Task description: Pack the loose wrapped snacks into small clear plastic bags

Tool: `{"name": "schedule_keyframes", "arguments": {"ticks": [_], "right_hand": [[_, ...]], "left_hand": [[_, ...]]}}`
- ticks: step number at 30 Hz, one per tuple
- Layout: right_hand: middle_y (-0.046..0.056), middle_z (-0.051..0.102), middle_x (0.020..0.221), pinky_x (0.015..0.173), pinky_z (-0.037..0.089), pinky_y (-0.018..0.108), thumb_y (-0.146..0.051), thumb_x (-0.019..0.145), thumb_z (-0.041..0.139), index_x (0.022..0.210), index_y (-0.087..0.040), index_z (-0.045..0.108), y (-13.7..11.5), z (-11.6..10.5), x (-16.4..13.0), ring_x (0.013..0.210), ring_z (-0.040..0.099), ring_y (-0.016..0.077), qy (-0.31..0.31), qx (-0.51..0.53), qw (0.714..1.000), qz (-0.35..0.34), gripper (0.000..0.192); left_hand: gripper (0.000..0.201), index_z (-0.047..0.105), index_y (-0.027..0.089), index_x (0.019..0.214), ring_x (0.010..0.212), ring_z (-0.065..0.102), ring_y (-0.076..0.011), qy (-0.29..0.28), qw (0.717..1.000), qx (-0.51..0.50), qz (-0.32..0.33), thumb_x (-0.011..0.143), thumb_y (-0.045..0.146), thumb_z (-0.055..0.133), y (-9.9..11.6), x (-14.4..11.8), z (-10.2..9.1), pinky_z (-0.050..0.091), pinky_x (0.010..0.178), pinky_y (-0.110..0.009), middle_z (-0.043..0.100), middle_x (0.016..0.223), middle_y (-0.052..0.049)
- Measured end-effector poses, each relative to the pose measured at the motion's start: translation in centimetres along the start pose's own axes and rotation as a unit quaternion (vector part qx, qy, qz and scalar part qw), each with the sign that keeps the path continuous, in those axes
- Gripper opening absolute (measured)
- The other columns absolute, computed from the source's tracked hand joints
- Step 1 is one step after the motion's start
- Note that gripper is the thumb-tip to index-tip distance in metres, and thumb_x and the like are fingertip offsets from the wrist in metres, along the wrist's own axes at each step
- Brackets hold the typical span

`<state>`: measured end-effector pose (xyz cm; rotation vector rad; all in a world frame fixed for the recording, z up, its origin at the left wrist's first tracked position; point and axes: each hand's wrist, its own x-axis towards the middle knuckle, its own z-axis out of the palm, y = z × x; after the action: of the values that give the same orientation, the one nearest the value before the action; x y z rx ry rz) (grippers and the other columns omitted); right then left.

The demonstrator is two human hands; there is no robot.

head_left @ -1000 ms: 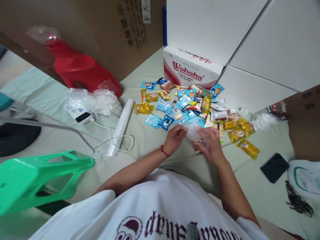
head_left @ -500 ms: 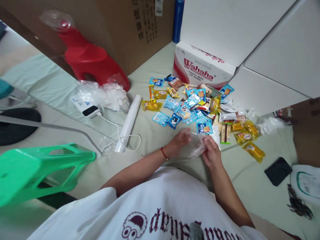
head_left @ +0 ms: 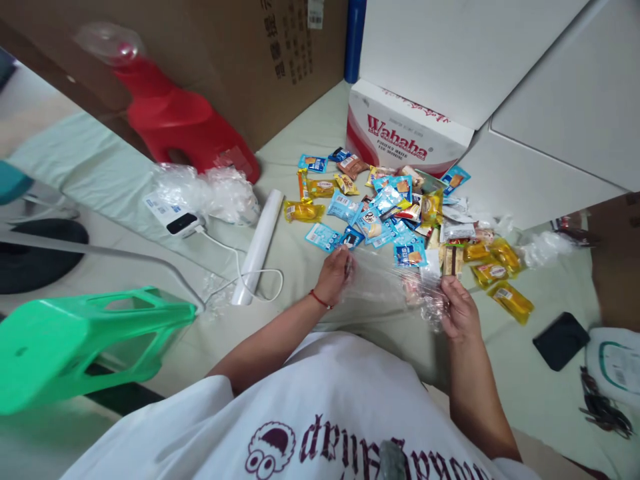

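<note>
A clear plastic bag [head_left: 383,277] is stretched between my two hands, low over the green sheet. My left hand [head_left: 334,275] grips its left end with closed fingers. Bunched folds at the other end are pinched by my right hand [head_left: 459,308]. Just beyond the bag lies a heap of small wrapped snacks [head_left: 373,223], in blue, yellow and white packets. A blue packet [head_left: 410,255] and a brown-striped bar [head_left: 453,261] are nearest to the bag. Something pinkish shows behind or through the film; I cannot tell which.
A white-and-red Wahaha carton [head_left: 400,133] stands behind the snacks. To the left are a white roll [head_left: 257,247], a power bank [head_left: 183,225] with a cable, a red jug [head_left: 185,123] and a green stool [head_left: 90,333]. A black wallet-like item [head_left: 561,341] lies right.
My hands have moved apart, the left one leftward and the right one rightward. The plastic bag, crumpled between them before, is now pulled out wide.
</note>
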<state>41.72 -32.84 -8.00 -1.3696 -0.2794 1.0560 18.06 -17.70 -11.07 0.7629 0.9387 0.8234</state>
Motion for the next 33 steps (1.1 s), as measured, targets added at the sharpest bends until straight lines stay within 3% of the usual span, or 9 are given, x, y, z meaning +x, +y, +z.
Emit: {"name": "schedule_keyframes", "arguments": {"ticks": [5, 8, 14, 16, 19, 23, 27, 29, 33], "right_hand": [[0.0, 0.064, 0.084, 0.069, 0.05, 0.026, -0.047, 0.074, 0.088, 0.081, -0.023, 0.069, 0.3, -2.5, -0.3, 0.076, 0.059, 0.0145, 0.005, -0.133, 0.985, -0.112, 0.032], [0.005, 0.065, 0.117, 0.099, 0.051, 0.038, -0.041, 0.082, 0.083, 0.081, -0.024, 0.071, -0.4, -3.4, -1.2, 0.113, 0.06, 0.0223, -0.015, -0.169, 0.955, -0.243, 0.02], [0.003, 0.064, 0.126, 0.111, 0.045, 0.05, -0.024, 0.086, 0.08, 0.092, -0.036, 0.082, -2.4, -4.5, -4.1, 0.124, 0.056, 0.025, -0.152, -0.268, 0.876, -0.371, 0.013], [0.004, 0.068, 0.126, 0.114, 0.041, 0.052, -0.026, 0.088, 0.079, 0.094, -0.037, 0.082, -2.0, -4.8, -4.8, 0.127, 0.053, 0.0271, -0.205, -0.369, 0.834, -0.357, 0.012], [0.004, 0.071, 0.13, 0.117, 0.039, 0.055, -0.032, 0.092, 0.075, 0.094, -0.035, 0.083, -0.3, -5.0, -5.3, 0.136, 0.049, 0.0294, -0.252, -0.448, 0.794, -0.325, 0.008], [0.004, 0.069, 0.138, 0.118, 0.039, 0.056, -0.036, 0.095, 0.071, 0.095, -0.033, 0.083, 2.1, -4.7, -5.8, 0.147, 0.042, 0.0299, -0.286, -0.459, 0.785, -0.302, 0.012], [0.005, 0.065, 0.144, 0.119, 0.038, 0.058, -0.036, 0.097, 0.068, 0.094, -0.031, 0.082, 2.8, -4.6, -7.0, 0.152, 0.036, 0.0309, -0.312, -0.473, 0.778, -0.272, 0.016], [0.004, 0.061, 0.149, 0.12, 0.038, 0.057, -0.037, 0.098, 0.068, 0.097, -0.031, 0.082, 2.6, -5.0, -8.0, 0.153, 0.035, 0.0309, -0.344, -0.476, 0.77, -0.249, 0.015], [0.008, 0.052, 0.157, 0.116, 0.045, 0.05, -0.043, 0.097, 0.066, 0.125, -0.031, 0.074, 1.1, -7.0, -8.9, 0.143, 0.05, 0.0299, -0.282, -0.43, 0.827, -0.229, 0.031]], "left_hand": [[0.051, 0.063, 0.019, 0.077, 0.051, 0.043, -0.0106, -0.067, 0.989, 0.127, 0.047, 0.088, 0.069, 0.064, 0.2, -0.4, -1.5, 0.035, 0.048, -0.026, 0.056, 0.066, 0.002], [0.043, 0.077, 0.018, 0.087, 0.089, 0.063, -0.0179, -0.112, 0.965, 0.19, 0.14, 0.089, 0.061, 0.069, 1.4, -1.1, -2.2, 0.052, 0.079, -0.032, 0.07, 0.101, -0.008], [0.02, 0.083, 0.028, 0.091, 0.135, 0.051, -0.0285, -0.186, 0.851, 0.329, 0.364, 0.092, 0.044, 0.071, 5.0, -2.8, -4.8, 0.037, 0.119, -0.052, 0.062, 0.14, -0.009], [0.025, 0.082, 0.027, 0.088, 0.142, 0.045, -0.0318, -0.258, 0.816, 0.368, 0.364, 0.093, 0.047, 0.068, 5.6, -3.1, -6.2, 0.031, 0.123, -0.055, 0.065, 0.138, -0.01], [0.046, 0.08, 0.022, 0.089, 0.139, 0.052, -0.0341, -0.331, 0.831, 0.359, 0.267, 0.098, 0.055, 0.05, 5.5, -3.4, -7.5, 0.042, 0.116, -0.052, 0.07, 0.13, -0.014], [0.062, 0.073, 0.021, 0.069, 0.142, 0.05, -0.032, -0.164, 0.827, 0.502, 0.192, 0.104, 0.048, 0.031, 4.5, -3.4, -6.2, 0.038, 0.12, -0.05, 0.076, 0.118, -0.013], [0.036, 0.078, 0.02, 0.104, 0.158, 0.021, -0.0417, -0.035, 0.653, 0.737, 0.172, 0.091, 0.049, 0.061, 3.7, -3.0, -3.4, 0.014, 0.124, -0.069, 0.046, 0.162, -0.015], [0.049, 0.071, 0.016, 0.125, 0.16, 0.014, -0.0433, -0.027, 0.611, 0.777, 0.149, 0.087, 0.047, 0.066, 3.9, -2.5, -2.6, 0.013, 0.123, -0.072, 0.031, 0.169, -0.021], [0.045, 0.067, 0.015, 0.127, 0.156, 0.021, -0.0436, 0.088, 0.635, 0.734, 0.224, 0.088, 0.038, 0.064, 5.1, -2.6, -2.6, 0.021, 0.12, -0.067, 0.037, 0.164, -0.022]]}}
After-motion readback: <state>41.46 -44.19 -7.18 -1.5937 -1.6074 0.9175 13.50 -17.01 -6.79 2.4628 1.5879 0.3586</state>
